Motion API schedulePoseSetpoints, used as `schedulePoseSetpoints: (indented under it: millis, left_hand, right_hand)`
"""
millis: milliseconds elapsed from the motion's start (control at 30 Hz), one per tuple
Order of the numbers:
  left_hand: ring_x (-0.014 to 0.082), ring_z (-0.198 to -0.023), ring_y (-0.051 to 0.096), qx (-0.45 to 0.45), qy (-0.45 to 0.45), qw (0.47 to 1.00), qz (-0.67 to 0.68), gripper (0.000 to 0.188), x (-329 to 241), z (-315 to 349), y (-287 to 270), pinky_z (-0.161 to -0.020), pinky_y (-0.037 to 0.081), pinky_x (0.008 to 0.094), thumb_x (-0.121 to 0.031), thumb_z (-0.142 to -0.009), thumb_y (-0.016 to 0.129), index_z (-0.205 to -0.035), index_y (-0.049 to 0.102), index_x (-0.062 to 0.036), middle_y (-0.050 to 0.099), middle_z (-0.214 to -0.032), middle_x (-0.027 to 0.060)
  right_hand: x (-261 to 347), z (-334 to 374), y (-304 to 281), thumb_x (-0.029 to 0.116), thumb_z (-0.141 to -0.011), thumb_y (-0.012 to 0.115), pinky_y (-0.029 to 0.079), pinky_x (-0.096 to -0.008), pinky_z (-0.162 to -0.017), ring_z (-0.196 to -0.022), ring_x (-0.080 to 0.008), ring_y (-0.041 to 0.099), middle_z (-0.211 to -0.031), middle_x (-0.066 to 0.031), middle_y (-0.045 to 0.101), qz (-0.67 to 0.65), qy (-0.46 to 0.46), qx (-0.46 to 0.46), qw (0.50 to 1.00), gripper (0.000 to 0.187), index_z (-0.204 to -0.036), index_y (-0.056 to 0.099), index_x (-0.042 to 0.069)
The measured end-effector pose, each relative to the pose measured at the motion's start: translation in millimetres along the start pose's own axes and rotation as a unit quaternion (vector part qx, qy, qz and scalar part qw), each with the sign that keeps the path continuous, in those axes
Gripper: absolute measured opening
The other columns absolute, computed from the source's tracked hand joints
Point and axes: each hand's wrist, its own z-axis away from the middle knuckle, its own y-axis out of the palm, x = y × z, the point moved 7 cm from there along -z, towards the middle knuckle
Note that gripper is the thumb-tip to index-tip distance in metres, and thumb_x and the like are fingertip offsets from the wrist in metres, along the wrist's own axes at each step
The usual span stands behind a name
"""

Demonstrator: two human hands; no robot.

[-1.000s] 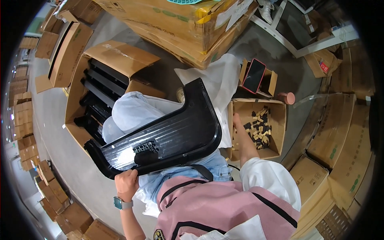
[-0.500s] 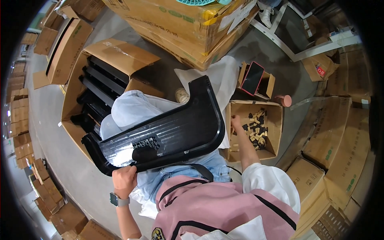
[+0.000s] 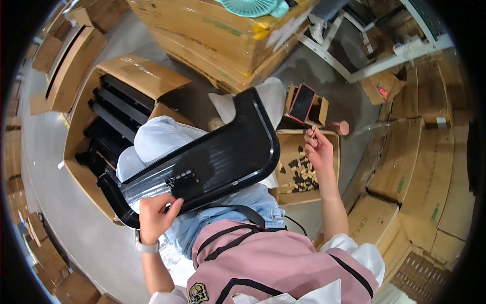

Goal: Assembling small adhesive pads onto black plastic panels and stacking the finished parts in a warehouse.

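Note:
A long black plastic panel (image 3: 223,147), L-shaped with a raised rim, lies across my lap. My left hand (image 3: 156,215) rests at its near-left edge, thumb apart from the bent fingers. A cluster of small cutouts or fittings shows on the panel just beyond that hand. To the right, my right hand (image 3: 319,147) is raised over the far side of an open cardboard box (image 3: 298,199). Its fingertips pinch a small piece (image 3: 314,133), apparently one of the small tan and black pieces (image 3: 304,175) scattered in that box; its details are too small to tell.
On the left, an open carton (image 3: 76,147) holds several long black parts (image 3: 121,106). A phone with a red edge (image 3: 302,103) leans on a small carton beyond the pieces, beside a pink cup (image 3: 340,127). Large cartons (image 3: 212,40) stand ahead, with a turquoise fan (image 3: 253,6) on top.
My right hand has come up out of the box of pieces with a small piece between its fingertips. My left hand has loosened from the panel's edge and shifted slightly over it.

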Motion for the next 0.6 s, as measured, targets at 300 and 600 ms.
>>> schedulePoseSetpoints:
  millis: [300,600]
  left_hand:
    - [0.0029,-0.043,0.033,-0.087,0.046,0.924,0.370,0.012,-52.0,-30.0,0.0,-0.042,0.027,0.0227,-0.012,-0.082,0.067,-0.074,0.063,-0.0046,0.037,-0.045,-0.0015]
    - [-0.0010,-0.051,0.028,-0.180,-0.002,0.824,0.536,0.009,-15.5,-2.2,-28.3,-0.046,0.023,0.0180,-0.008,-0.082,0.067,-0.086,0.062,-0.0022,0.036,-0.053,-0.0097]
  right_hand:
    - [-95.9,32.8,265.0,0.011,-0.086,0.063,0.031,-0.0199,-0.049,-0.058,-0.0084,0.038,-0.077,-0.0010,0.042,0.175,0.034,0.247,0.952,0.018,-0.076,0.050,0.002]
    - [-158.1,86.2,358.8,-0.008,-0.066,0.072,0.043,-0.0226,-0.049,-0.061,-0.0159,0.057,-0.076,-0.0075,0.060,0.584,-0.392,0.386,0.596,0.023,-0.085,0.064,0.003]
